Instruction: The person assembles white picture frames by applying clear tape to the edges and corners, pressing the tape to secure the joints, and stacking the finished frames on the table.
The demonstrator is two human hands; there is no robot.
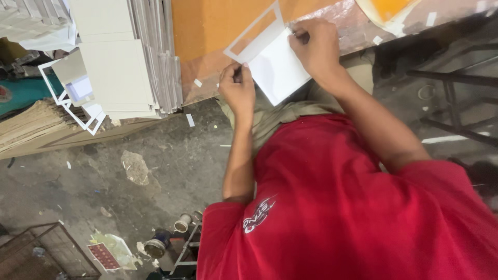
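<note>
My left hand (237,89) pinches the near left corner of a white rectangular card (277,70). My right hand (315,47) grips the same card at its far right corner, fingers closed on the edge. A thin white frame-shaped offcut (252,35) hangs on the card's far side, lying over the orange-brown work surface (207,31). The card is held tilted just above the table's edge, over my lap and red shirt.
Tall stacks of white cards (122,57) stand at the left of the table, with loose white frame offcuts (70,101) beside them. Below lies a dirty concrete floor with small cans (158,241), a wire basket (49,254) and paper scraps. A dark metal frame (456,78) stands at right.
</note>
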